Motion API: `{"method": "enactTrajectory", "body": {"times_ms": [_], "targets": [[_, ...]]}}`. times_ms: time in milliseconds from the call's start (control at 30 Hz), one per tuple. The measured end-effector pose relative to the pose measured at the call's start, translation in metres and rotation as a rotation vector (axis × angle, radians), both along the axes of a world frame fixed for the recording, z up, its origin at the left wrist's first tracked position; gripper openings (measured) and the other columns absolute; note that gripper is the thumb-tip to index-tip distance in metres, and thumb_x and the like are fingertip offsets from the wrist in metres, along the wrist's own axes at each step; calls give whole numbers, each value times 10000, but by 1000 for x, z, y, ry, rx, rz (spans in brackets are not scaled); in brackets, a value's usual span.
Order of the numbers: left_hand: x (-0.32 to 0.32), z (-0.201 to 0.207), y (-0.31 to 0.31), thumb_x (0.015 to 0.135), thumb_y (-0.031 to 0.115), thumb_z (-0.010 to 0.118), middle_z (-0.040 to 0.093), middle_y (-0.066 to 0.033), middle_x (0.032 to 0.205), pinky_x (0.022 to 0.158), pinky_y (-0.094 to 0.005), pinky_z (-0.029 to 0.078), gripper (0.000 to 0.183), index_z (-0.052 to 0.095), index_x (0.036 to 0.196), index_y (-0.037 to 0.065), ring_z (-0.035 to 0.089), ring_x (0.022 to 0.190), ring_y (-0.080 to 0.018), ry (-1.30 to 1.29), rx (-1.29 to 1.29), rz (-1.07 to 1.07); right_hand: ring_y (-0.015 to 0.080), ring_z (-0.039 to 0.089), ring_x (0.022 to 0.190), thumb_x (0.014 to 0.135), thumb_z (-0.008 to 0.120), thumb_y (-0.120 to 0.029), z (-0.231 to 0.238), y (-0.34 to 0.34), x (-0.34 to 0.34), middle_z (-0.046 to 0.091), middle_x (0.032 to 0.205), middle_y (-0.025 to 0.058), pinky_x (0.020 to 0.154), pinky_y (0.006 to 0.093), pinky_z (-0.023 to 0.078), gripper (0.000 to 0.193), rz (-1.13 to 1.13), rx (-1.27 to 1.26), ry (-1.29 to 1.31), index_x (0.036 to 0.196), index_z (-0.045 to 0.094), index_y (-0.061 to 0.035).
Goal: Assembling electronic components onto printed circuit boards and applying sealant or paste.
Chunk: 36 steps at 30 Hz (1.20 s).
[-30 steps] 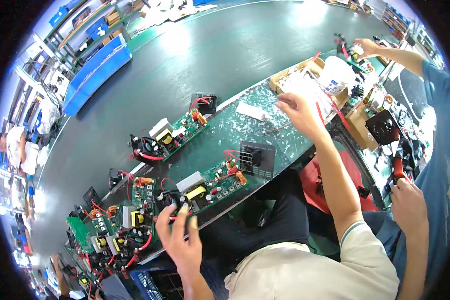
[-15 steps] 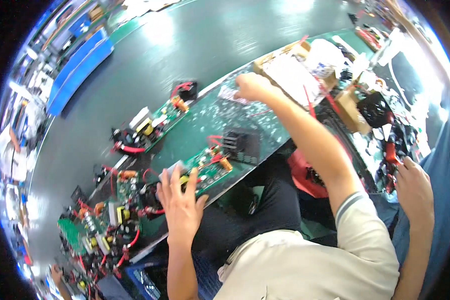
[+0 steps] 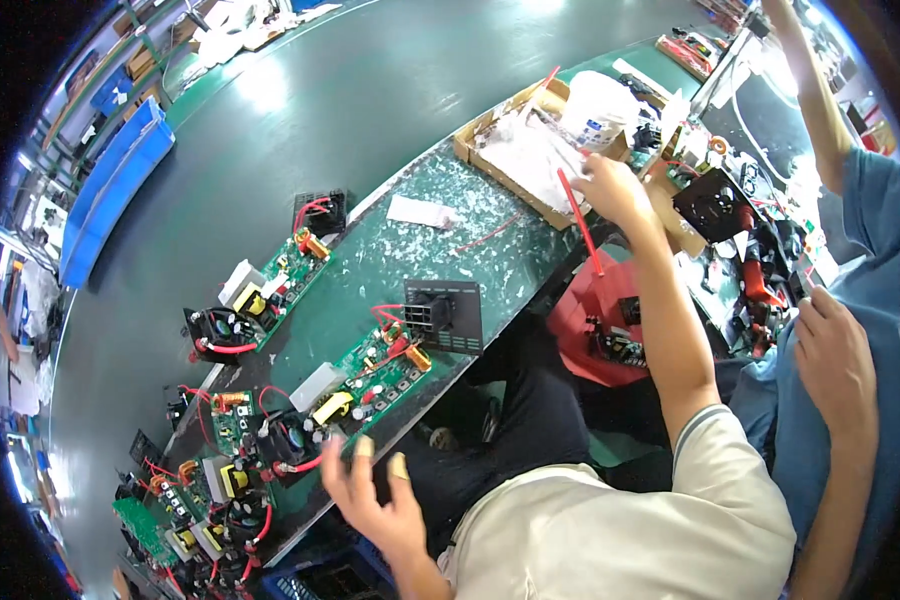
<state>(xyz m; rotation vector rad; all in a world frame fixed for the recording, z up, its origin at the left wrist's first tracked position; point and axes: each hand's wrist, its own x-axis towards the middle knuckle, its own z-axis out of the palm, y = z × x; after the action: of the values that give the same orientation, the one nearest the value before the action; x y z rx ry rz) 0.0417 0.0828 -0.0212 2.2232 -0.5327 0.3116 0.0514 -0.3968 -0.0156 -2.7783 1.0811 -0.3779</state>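
My left hand point(image 3: 385, 515) hangs with fingers apart, holding nothing, just in front of the bench edge. Yellowish covers show on some of its fingertips. Beside it lies a green circuit board point(image 3: 375, 375) with a black vented panel point(image 3: 460, 315) wired to its far end and a fan point(image 3: 282, 440) at its near end. My right hand point(image 3: 615, 190) is at the right side of a cardboard tray point(image 3: 515, 180) of white material, fingers bent together. A red stick point(image 3: 582, 225) slants past its fingertips; whatever the fingers pinch cannot be made out.
A white card point(image 3: 420, 212) lies on the white-spotted bench. Another board assembly point(image 3: 280, 285) sits farther back, and several more crowd the left. A white tub point(image 3: 600, 105) stands behind the tray. At right, a co-worker's hand point(image 3: 835, 360) is close to my right arm; a red bag point(image 3: 605, 310) hangs below.
My right hand has moved right from the white card to the tray, leaving the card on the bench. My left hand has come off the circuit board, toward me. The view has shifted.
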Motion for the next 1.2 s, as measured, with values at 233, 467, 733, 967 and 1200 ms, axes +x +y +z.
{"method": "enactTrajectory", "body": {"times_ms": [233, 467, 733, 967, 1200], "targets": [[-33, -33, -9, 791, -35, 726, 581, -139, 1198, 824, -333, 528, 312, 682, 1096, 15, 639, 967, -264, 275, -120, -269, 271, 547, 1142, 750, 461, 162, -19, 37, -85, 498, 1285, 148, 921, 317, 462, 698, 262, 430, -224, 1376, 556, -130], [-42, -93, 5, 813, 15, 713, 643, -132, 1109, 866, -362, 514, 264, 684, 1075, 10, 640, 991, -285, 516, -48, -348, 236, 588, 1098, 919, 630, -70, -20, 48, -39, 605, 1128, 125, 871, 311, 489, 213, 261, 185, -674, 1118, 671, -9], [-45, -133, -7, 850, 133, 695, 616, -162, 1196, 960, -406, 468, 339, 654, 1175, 45, 581, 1123, -356, 678, 193, -509, 172, 665, 851, 879, 716, -149, -32, -1, -8, 707, 927, 105, 752, 292, 516, 222, 168, 52, -813, 1038, 683, 2], [-37, -156, 1, 835, 91, 717, 623, -147, 1186, 879, -393, 506, 362, 655, 1189, 48, 633, 1007, -311, 627, 238, -503, 86, 590, 757, 876, 705, -120, -29, 18, -11, 669, 856, 44, 698, 239, 490, 205, 68, 364, -799, 1040, 684, 1], [-32, -160, -1, 844, 104, 713, 621, -146, 1189, 869, -394, 508, 367, 648, 1201, 53, 629, 1007, -309, 633, 263, -491, 101, 618, 774, 867, 707, -115, -28, 12, -7, 686, 861, 49, 707, 248, 498, 196, 34, 419, -722, 1019, 691, 9]]}}
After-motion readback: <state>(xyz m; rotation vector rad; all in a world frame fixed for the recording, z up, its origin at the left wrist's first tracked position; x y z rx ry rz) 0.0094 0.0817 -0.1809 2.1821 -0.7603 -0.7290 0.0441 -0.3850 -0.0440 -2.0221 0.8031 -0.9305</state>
